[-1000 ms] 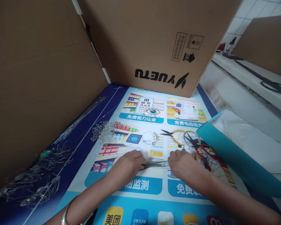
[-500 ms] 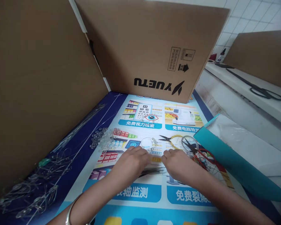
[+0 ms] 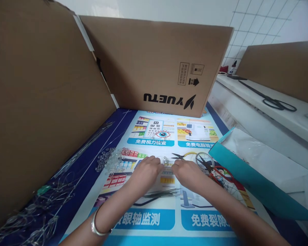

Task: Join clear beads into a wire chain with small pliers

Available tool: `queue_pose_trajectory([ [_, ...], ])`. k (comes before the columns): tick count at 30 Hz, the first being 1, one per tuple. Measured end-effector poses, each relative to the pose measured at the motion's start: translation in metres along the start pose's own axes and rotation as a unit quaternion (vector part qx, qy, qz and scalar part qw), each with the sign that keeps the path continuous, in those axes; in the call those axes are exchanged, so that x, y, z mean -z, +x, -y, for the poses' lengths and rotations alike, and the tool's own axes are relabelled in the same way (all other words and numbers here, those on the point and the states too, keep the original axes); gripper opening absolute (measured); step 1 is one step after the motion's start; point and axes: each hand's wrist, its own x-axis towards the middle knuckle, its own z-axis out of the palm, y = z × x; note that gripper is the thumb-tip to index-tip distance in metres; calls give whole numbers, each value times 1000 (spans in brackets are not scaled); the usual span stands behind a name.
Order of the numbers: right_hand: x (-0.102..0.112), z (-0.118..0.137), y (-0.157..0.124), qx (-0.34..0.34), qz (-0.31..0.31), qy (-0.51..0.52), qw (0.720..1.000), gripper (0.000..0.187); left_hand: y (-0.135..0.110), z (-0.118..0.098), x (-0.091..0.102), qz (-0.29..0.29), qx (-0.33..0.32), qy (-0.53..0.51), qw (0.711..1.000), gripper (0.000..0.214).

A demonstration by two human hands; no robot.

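Observation:
My left hand (image 3: 151, 168) is closed, fingertips pinched together, at the middle of the printed sheet. Facing it, my right hand (image 3: 187, 171) is closed in a similar pinch, a small gap apart. Just beyond that gap sits a small cluster of clear beads (image 3: 165, 160). Whatever thin thing the fingertips hold is too fine to make out. A bundle of thin wires (image 3: 164, 193) lies below the hands. Left of my left hand is a pile of clear beads (image 3: 113, 160). Yellow-handled pliers (image 3: 186, 155) lie beyond my right hand.
Red-handled pliers (image 3: 213, 169) and a wire coil (image 3: 204, 161) lie right of my right hand. A teal box (image 3: 246, 184) stands further right. Cardboard panels (image 3: 149, 61) rise behind and left. Tangled wire pieces (image 3: 41, 208) lie at left; black scissors (image 3: 279, 103) rest on the ledge.
Both hands have moved away from me, off the wire bundle and up beside the bead cluster. They are closer together. The camera view has tilted up slightly.

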Motion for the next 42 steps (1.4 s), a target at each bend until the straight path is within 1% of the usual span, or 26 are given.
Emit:
queue_pose_trajectory([
  [5,-3,-9,21,-37,-22,0,999,19,17,13,-3,-32,16,-1,999,13],
  [8,-5,-12,33,-43,-30,0,999,18,22,20,-7,-48,16,2,999,12],
  [14,-9,-14,44,-39,-34,5,999,17,23,34,-20,-66,28,0,997,14],
  [17,-11,-13,46,-39,-34,7,999,18,22,37,-23,-69,33,0,997,13],
  [22,-15,-13,47,-44,-33,11,998,18,20,32,-20,-81,23,24,996,9],
  [29,-17,-11,46,-54,-38,10,998,21,20,18,-15,-39,5,73,997,7],
  [36,-16,-7,44,-61,-44,9,997,19,19,13,-17,-7,21,54,998,7],
  [42,-12,-4,40,-68,-54,6,996,14,18,9,-19,-6,14,65,998,6],
])
